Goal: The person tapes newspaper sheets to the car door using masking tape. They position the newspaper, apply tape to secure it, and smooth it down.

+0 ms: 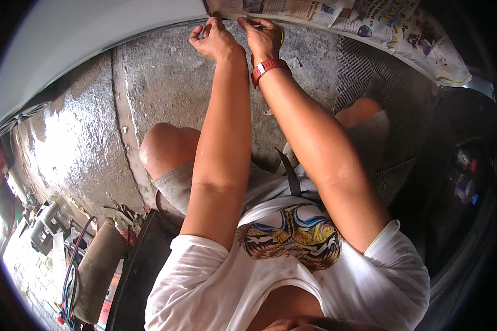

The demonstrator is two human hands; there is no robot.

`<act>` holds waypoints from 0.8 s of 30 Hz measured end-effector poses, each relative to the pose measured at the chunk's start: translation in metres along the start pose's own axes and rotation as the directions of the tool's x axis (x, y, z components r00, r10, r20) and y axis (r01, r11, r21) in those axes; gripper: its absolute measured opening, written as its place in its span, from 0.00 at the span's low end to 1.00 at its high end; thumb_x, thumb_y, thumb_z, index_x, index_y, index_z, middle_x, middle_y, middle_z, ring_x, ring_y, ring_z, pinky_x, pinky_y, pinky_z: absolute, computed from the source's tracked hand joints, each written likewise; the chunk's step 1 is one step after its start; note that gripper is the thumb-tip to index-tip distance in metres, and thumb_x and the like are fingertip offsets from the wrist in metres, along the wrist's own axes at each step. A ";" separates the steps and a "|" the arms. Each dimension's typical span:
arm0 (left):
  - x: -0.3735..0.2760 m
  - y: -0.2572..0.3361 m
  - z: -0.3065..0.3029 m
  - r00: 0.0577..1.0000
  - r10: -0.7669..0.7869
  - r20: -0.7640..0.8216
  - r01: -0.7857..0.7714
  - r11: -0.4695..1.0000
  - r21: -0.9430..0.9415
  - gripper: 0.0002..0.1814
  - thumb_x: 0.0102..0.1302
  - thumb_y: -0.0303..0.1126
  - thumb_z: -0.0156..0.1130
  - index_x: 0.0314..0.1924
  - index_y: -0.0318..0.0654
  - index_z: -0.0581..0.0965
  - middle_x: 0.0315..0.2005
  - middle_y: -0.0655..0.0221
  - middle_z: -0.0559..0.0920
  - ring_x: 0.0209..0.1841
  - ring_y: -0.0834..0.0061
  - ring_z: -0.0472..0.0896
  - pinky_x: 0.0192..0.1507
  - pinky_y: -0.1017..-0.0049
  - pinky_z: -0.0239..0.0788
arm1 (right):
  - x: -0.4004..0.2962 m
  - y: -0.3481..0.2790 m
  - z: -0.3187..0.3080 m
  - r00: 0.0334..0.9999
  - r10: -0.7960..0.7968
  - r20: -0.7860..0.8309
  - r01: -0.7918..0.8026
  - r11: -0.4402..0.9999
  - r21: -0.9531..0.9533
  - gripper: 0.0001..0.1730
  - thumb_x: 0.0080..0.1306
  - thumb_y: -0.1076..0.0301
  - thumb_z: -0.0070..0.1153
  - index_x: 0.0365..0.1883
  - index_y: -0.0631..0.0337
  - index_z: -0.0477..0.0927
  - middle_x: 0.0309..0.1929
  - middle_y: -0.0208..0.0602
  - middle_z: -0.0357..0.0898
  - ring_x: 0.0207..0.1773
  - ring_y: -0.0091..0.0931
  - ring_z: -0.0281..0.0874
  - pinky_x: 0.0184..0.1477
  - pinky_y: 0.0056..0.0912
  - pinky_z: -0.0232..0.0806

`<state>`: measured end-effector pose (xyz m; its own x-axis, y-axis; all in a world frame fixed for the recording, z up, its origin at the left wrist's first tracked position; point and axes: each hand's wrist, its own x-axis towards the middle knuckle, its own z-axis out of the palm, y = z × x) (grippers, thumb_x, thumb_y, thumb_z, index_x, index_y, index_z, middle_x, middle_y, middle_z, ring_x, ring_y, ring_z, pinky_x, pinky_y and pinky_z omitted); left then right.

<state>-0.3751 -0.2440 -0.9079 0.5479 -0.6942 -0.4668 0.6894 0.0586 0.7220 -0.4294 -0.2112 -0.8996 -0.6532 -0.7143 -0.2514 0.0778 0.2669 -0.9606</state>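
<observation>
My left hand [216,40] is raised to the lower edge of a pale grey panel [120,20], its fingertips bunched near the panel's corner. Close by on the right is my right hand [266,39], its fingers bent and their tips at the pale lower edge of a panel covered with newspaper [368,25]. A thin yellow curved thing [282,36] shows behind this hand. What lies between the fingertips of either hand is too small to make out. A red wristband [269,68] is on my right wrist.
Wet concrete floor [174,78] lies below, with a ribbed black mat [360,62] at right. At lower left are a brown cylinder [99,269], hoses [69,269], a small bottle [124,229] and a curved black part [136,269]. A clear bottle [464,188] is at far right.
</observation>
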 end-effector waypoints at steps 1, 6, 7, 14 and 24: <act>-0.001 0.000 0.002 0.999 -0.016 -0.043 0.016 1.000 -0.001 0.27 0.64 0.13 0.69 0.52 0.45 0.65 0.36 0.67 0.80 0.39 0.73 0.80 0.43 0.73 0.77 | -0.001 -0.002 0.000 1.000 0.008 0.014 -0.007 1.000 -0.028 0.16 0.58 0.62 0.79 0.35 0.65 0.90 0.36 0.40 0.91 0.39 0.27 0.87 0.47 0.32 0.76; -0.007 0.000 0.010 0.985 -0.101 -0.140 0.098 0.995 -0.033 0.25 0.62 0.17 0.70 0.52 0.45 0.66 0.37 0.64 0.79 0.38 0.72 0.78 0.42 0.70 0.76 | 0.010 0.002 -0.003 0.996 -0.023 0.086 0.025 0.999 -0.029 0.13 0.59 0.64 0.79 0.37 0.62 0.92 0.38 0.34 0.91 0.40 0.22 0.83 0.48 0.29 0.75; -0.009 0.000 0.013 0.981 -0.118 -0.154 0.116 0.993 -0.026 0.25 0.62 0.18 0.70 0.52 0.45 0.66 0.37 0.64 0.79 0.38 0.72 0.78 0.43 0.70 0.76 | 0.015 0.005 -0.004 0.995 0.010 0.101 -0.008 1.000 -0.020 0.13 0.59 0.64 0.79 0.37 0.62 0.92 0.38 0.34 0.91 0.40 0.22 0.83 0.48 0.29 0.75; -0.004 -0.002 0.025 0.963 -0.032 -0.267 0.074 0.986 0.151 0.23 0.62 0.17 0.70 0.50 0.44 0.67 0.39 0.66 0.78 0.41 0.71 0.79 0.47 0.70 0.76 | 0.017 0.001 -0.008 0.979 0.068 0.190 -0.066 0.998 -0.015 0.15 0.59 0.65 0.80 0.41 0.61 0.92 0.41 0.33 0.91 0.43 0.22 0.84 0.51 0.29 0.74; -0.001 -0.001 0.007 0.992 -0.028 -0.122 0.029 1.000 0.003 0.27 0.63 0.16 0.71 0.54 0.46 0.67 0.39 0.63 0.80 0.40 0.70 0.80 0.45 0.71 0.77 | 0.017 0.023 -0.006 0.987 -0.075 0.145 0.069 0.997 0.045 0.18 0.59 0.61 0.78 0.40 0.64 0.91 0.38 0.40 0.92 0.41 0.29 0.88 0.49 0.31 0.76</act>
<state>-0.3801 -0.2484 -0.9047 0.5819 -0.6029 -0.5458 0.7037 0.0367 0.7096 -0.4429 -0.2135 -0.9250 -0.5411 -0.8184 -0.1935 0.0669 0.1875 -0.9800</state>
